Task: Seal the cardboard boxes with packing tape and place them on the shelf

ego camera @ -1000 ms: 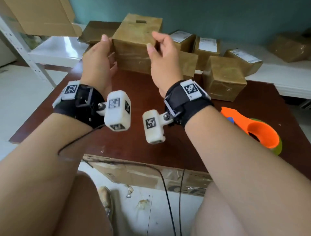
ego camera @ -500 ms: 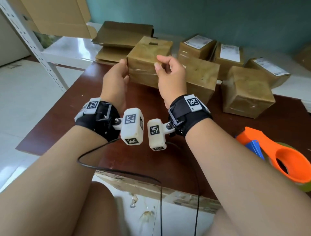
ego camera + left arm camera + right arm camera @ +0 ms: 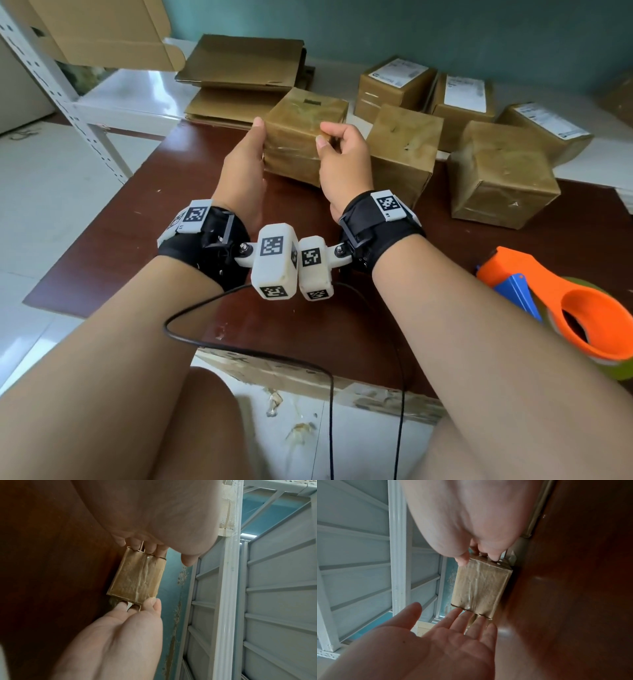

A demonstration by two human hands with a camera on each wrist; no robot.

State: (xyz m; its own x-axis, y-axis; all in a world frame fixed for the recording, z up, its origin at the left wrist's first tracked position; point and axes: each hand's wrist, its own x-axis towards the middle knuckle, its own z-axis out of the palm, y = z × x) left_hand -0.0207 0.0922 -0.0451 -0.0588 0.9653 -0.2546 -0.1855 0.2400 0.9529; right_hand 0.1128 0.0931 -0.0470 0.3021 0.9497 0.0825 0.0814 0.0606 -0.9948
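Both hands hold one taped box [image 3: 301, 133] between them, near the far edge of the brown desk [image 3: 144, 219] and left of its middle. The left hand [image 3: 241, 171] lies against the box's left side with straight fingers [image 3: 467, 620] and the thumb apart. The right hand [image 3: 342, 161] has its curled fingertips [image 3: 150, 547] on the right side. From the pictures I cannot tell if the box rests on the desk or is a little above it.

Just to the right stands a second box [image 3: 402, 150], very near the right hand, and a third box [image 3: 500, 174] stands further right. The left part of the desk, up to its left edge, has bare wood. At the right edge lies an orange tape dispenser [image 3: 561, 305].

Behind the far edge is a white shelf [image 3: 130, 99] with flat cardboard [image 3: 243, 65] and three boxes with white labels [image 3: 399, 73]; the print is too small to read. The wrist bands [image 3: 375, 219] carry black-and-white square codes
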